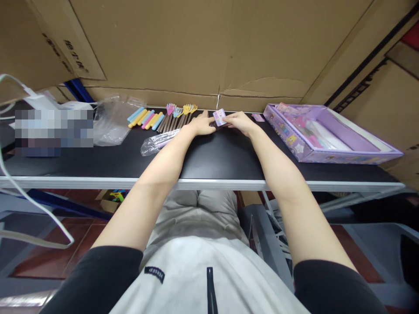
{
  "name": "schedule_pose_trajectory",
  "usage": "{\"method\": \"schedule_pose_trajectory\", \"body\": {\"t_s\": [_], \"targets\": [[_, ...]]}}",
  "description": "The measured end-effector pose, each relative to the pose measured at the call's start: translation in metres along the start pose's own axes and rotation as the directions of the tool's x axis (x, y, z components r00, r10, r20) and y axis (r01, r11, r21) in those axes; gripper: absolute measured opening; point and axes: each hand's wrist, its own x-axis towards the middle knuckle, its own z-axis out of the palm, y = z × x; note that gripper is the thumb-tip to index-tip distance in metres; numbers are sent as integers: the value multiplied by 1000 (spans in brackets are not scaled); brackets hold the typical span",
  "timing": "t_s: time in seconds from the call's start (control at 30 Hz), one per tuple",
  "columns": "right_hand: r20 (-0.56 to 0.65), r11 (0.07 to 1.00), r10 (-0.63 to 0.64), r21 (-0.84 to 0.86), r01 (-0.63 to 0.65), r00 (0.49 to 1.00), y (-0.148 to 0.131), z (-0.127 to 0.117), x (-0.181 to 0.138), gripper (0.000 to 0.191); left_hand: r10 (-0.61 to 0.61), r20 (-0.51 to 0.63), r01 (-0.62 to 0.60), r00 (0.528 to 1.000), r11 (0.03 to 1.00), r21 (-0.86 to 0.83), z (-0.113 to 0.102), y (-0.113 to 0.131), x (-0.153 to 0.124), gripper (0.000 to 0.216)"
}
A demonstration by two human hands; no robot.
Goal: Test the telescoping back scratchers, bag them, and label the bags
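In the middle of the black table, my right hand (242,123) pinches a small purple printed card (219,117) between thumb and fingers. My left hand (200,124) is just left of the card, fingers stretched out and thumb apart, lying beside a row of brown-handled sticks with small claw-shaped heads (186,110) in pink, blue and yellow. Something small and dark brown (217,127) shows below the card, between my two hands; its kind is unclear. A clear plastic sleeve with a purple item (160,141) lies under my left forearm.
Several pastel sticks (147,118) lie in a row on the left, beside clear plastic bags (114,120). An open purple printed box (306,152) with packaged items stands at right; a small pink card (258,117) lies near it. Cardboard (203,52) walls the back. A white cable (36,200) hangs left.
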Motion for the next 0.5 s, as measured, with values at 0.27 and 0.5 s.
{"method": "schedule_pose_trajectory", "body": {"t_s": [0.27, 0.5], "targets": [[-132, 994, 12, 110, 2, 991, -1, 3, 6, 11, -37, -55, 35, 998, 999, -34, -2, 7, -5, 87], [-122, 991, -3, 134, 20, 993, 2, 3, 9, 6, -80, -159, 75, 984, 997, -36, 4, 23, -6, 83]]}}
